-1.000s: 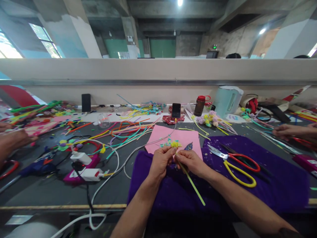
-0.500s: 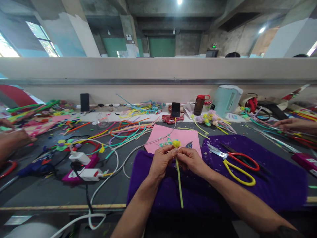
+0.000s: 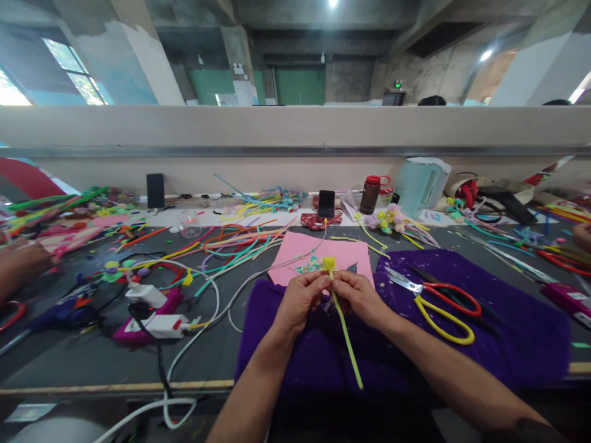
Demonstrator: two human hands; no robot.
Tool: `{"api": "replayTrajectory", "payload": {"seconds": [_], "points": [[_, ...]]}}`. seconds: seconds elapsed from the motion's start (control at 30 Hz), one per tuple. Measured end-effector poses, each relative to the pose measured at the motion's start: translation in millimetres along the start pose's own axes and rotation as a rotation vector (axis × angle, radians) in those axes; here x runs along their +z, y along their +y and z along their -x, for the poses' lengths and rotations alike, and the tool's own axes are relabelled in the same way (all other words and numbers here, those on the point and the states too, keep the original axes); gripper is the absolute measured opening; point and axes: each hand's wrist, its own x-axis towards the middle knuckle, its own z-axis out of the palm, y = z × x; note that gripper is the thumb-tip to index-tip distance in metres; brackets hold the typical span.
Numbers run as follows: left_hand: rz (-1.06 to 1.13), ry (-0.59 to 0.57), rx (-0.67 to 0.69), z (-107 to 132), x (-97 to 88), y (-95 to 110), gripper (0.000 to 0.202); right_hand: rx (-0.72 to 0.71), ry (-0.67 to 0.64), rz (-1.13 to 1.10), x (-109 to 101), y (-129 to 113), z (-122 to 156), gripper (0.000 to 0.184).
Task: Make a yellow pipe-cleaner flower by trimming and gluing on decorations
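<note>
My left hand (image 3: 298,299) and my right hand (image 3: 359,296) meet above a purple cloth (image 3: 521,344), fingers pinched together. Between them they hold a pipe-cleaner flower (image 3: 329,264) with a yellow head that sticks up above the fingertips. Its yellow-green stem (image 3: 348,344) hangs down and slightly right, toward me. A pink sheet (image 3: 300,252) lies just beyond my hands, with small coloured bits on it.
Scissors (image 3: 443,307) with red and yellow handles lie on the cloth to the right. Loose coloured pipe cleaners (image 3: 240,243), white chargers and cables (image 3: 157,307), a phone (image 3: 326,203), a bottle (image 3: 370,194) and a kettle (image 3: 420,184) crowd the table. Other people's hands (image 3: 18,264) work at both sides.
The stem has swung: from pointing down-right, to nearly straight down, now slightly right again. My hands have stayed together on the flower. The hand at the far right has drawn back.
</note>
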Motion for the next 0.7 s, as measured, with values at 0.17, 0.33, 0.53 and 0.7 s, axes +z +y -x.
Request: {"api": "replayTrajectory", "payload": {"seconds": [0.17,0.33,0.53,0.7], "points": [[-0.015,0.141,0.014,-0.3,0.5,2.0,0.029,0.014,0.019,-0.015,-2.2,-1.5,-1.6,0.026],[0.014,0.229,0.067,-1.3,-0.3,1.2,0.029,0.022,0.016,-0.005,-2.2,-2.2,-2.1,0.025],[0.031,0.136,0.042,-1.8,2.6,-2.8,0.027,-0.016,-0.003,0.054,2.3,-1.1,0.5,0.029],[0.080,0.082,0.074,-0.5,3.7,-4.9,0.022,-0.056,-0.016,0.122,5.4,1.2,2.2,0.028]]}}
